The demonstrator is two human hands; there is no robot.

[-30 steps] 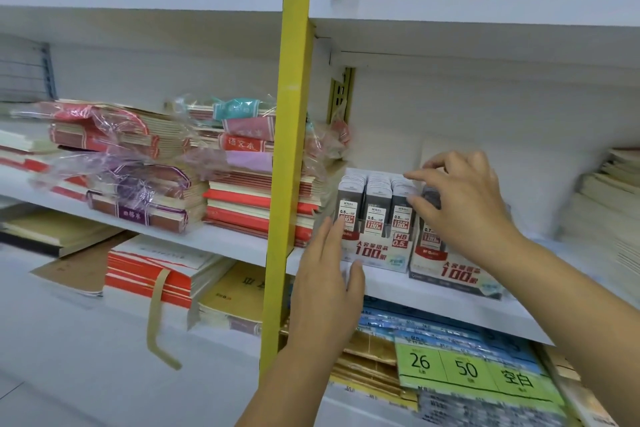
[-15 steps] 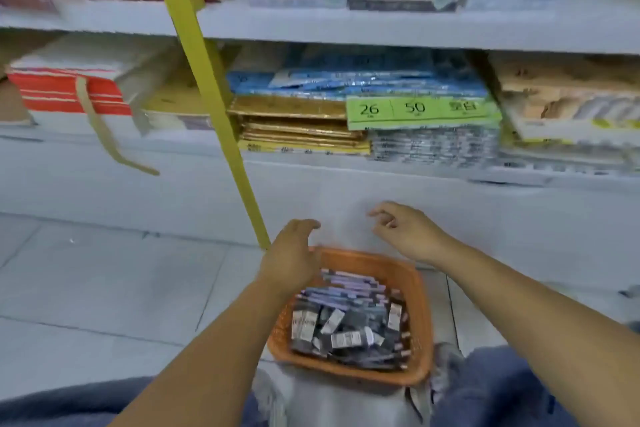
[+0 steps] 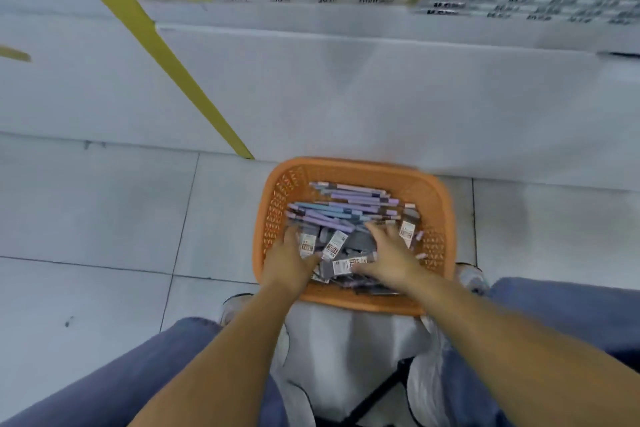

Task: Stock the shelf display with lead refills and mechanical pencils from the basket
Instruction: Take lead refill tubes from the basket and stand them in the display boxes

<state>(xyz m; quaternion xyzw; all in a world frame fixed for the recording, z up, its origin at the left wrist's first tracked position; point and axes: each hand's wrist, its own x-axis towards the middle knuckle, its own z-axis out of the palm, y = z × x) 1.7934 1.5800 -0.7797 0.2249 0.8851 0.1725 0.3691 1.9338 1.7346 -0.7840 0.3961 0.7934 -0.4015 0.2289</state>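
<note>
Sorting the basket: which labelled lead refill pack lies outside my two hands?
The lead refill pack by the right wall of the basket, past the right hand; the other packs lie between it and the left hand.

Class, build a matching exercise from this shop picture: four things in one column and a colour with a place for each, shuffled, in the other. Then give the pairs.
Things
1. basket
2. mechanical pencils
3. lead refill packs
4. shelf post

Descriptions
A. yellow, slanting across the upper left
B. orange, with lattice walls
C. grey with white labels, at the near side of the pile
D. purple and blue, at the far side of the pile

Pairs: 1-B, 2-D, 3-C, 4-A
</note>
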